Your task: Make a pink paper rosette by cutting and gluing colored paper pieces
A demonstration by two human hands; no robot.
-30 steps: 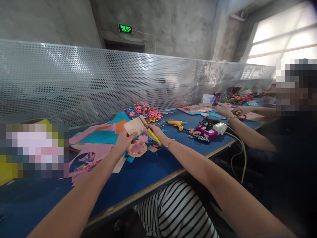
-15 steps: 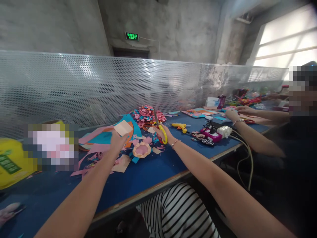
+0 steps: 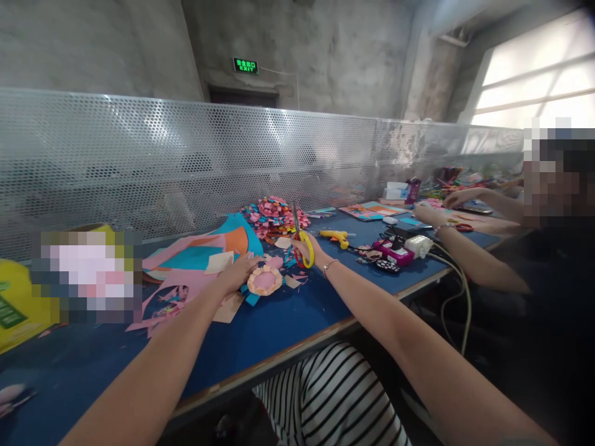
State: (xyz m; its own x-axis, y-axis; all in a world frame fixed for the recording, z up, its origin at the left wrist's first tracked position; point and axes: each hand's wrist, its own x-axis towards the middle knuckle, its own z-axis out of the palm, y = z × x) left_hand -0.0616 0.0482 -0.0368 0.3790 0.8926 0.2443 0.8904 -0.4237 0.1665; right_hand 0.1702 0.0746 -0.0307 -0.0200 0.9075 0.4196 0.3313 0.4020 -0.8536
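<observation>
My right hand (image 3: 310, 248) grips a pair of scissors (image 3: 305, 253) with yellow and red handles, blades pointing up. My left hand (image 3: 239, 272) is stretched over the paper scraps with its fingers extended; the fingertips are near a small pink piece (image 3: 273, 262). Just behind that hand lies a beige paper square (image 3: 219, 262) on top of pink and blue sheets (image 3: 186, 262). A round paper flower (image 3: 264, 280), pink in the middle with a beige scalloped rim, sits in front of the left fingertips. Another beige sheet (image 3: 229, 308) is partly under my left wrist.
Behind my hands rises a heap of pink, blue and orange paper pieces (image 3: 272, 215). A yellow glue gun (image 3: 335, 238) and a purple power strip (image 3: 393, 253) lie to the right. Past them a co-worker's hands (image 3: 430, 215) are busy. A yellow bag (image 3: 21, 303) stands left; a perforated metal screen (image 3: 186, 161) runs behind.
My left hand has let go of the beige paper square, which now rests on the sheets, and has moved right and lower toward the scraps. The scissors stay raised in my right hand.
</observation>
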